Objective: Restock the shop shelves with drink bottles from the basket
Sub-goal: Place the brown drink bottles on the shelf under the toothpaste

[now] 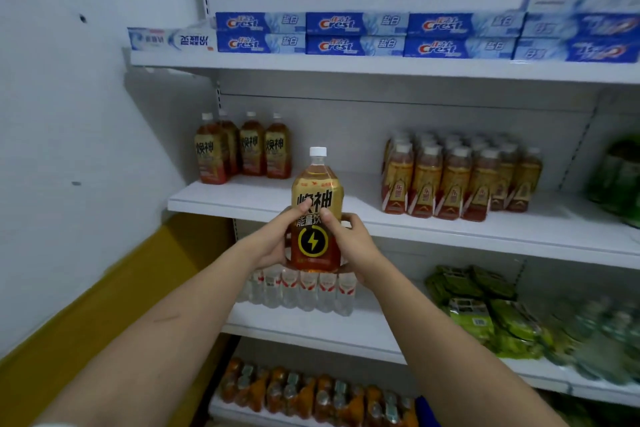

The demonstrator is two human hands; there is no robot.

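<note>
An amber energy-drink bottle (316, 204) with a white cap, gold label and a lightning-bolt mark is upright in the air in front of the middle shelf (433, 230). My left hand (277, 239) grips its left side and my right hand (349, 246) grips its right side and base. Several bottles of the same drink (242, 149) stand at the left end of that shelf, with bare shelf between them and the held bottle. The basket is out of view.
Shrink-wrapped small amber bottles (457, 180) fill the middle shelf's right part. Toothpaste boxes (363, 33) line the top shelf. Below are water bottles (304, 291), green packets (485, 308) and orange drink packs (311, 392). A white wall (69, 149) closes the left side.
</note>
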